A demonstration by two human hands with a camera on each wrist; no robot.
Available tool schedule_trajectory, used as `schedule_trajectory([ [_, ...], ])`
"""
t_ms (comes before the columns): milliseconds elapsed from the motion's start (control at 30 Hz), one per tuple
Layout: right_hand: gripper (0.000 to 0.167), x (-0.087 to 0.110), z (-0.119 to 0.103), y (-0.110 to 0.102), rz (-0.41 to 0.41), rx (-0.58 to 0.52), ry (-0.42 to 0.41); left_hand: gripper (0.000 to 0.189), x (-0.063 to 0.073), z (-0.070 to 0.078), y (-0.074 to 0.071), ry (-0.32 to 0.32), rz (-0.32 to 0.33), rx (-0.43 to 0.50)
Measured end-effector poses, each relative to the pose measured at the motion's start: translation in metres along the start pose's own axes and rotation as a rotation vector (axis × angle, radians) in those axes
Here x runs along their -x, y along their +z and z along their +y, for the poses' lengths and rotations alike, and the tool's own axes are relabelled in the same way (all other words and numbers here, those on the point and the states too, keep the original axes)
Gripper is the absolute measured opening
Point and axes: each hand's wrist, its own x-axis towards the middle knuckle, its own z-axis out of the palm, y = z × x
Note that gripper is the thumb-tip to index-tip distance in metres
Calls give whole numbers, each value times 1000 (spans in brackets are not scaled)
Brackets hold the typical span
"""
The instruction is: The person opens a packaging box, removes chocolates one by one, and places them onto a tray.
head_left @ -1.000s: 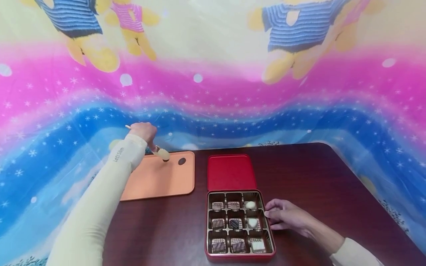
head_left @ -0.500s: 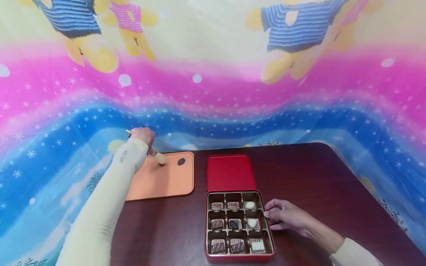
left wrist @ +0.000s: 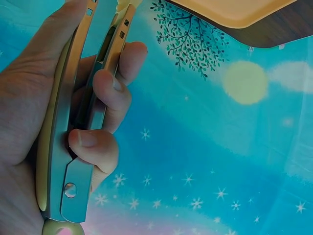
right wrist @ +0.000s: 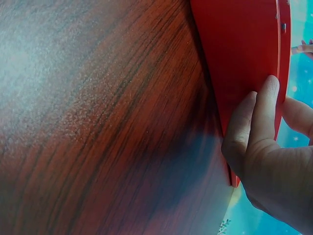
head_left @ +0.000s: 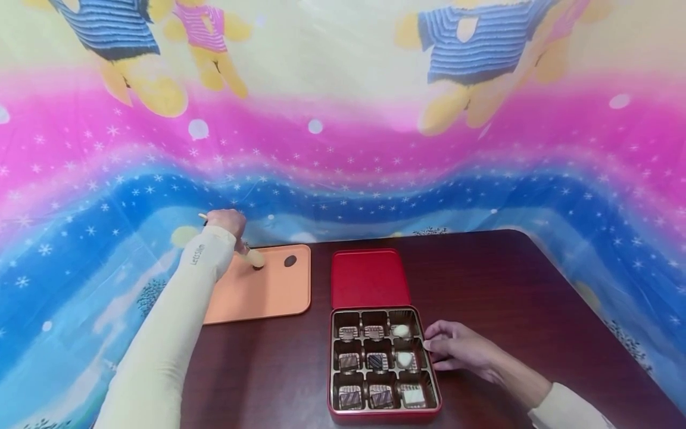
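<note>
My left hand (head_left: 227, 223) grips a pair of tongs (left wrist: 73, 127), with metal arms, a cream grip and cream tips. The thumb lies along one arm and the fingers curl round the other. In the head view the tips (head_left: 255, 257) hang over the orange tray (head_left: 278, 298). A small dark spot (head_left: 258, 268) shows right beneath them; I cannot tell whether it is a held piece. My right hand (head_left: 463, 348) touches the right side of a red tin (right wrist: 239, 54), fingers extended against its wall and thumb by the rim. The tin's divided insert holds several brown and white chocolates (head_left: 377, 361).
The tin's red lid (head_left: 370, 280) lies tipped back behind it. A dark oval (head_left: 290, 261) marks the tray's far right corner. All of this sits on a dark wooden table (head_left: 471, 280), backed by a colourful printed cloth (head_left: 343, 149).
My left hand has lowered and drawn slightly left and nearer with the tongs, the dark spot moving along beneath the tips. My right hand stays at the tin's side.
</note>
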Motion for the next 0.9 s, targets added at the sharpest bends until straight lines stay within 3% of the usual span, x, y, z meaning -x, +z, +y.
schedule_trajectory([
  [267, 37, 0, -1, 1, 4, 0, 1, 50, 4, -4, -6, -3, 16, 8],
  [533, 36, 1, -3, 1, 3, 1, 2, 43, 17, -11, -41, 43, 125, 94],
  [600, 36, 1, -3, 1, 1, 0, 1, 42, 19, -10, -49, 66, 120, 118],
  [733, 36, 1, -4, 2, 3, 0, 3, 43, 21, -1, -62, 121, 92, 124],
  [900, 36, 2, -3, 1, -1, 0, 6, 44, 22, 24, -73, 164, 68, 104],
])
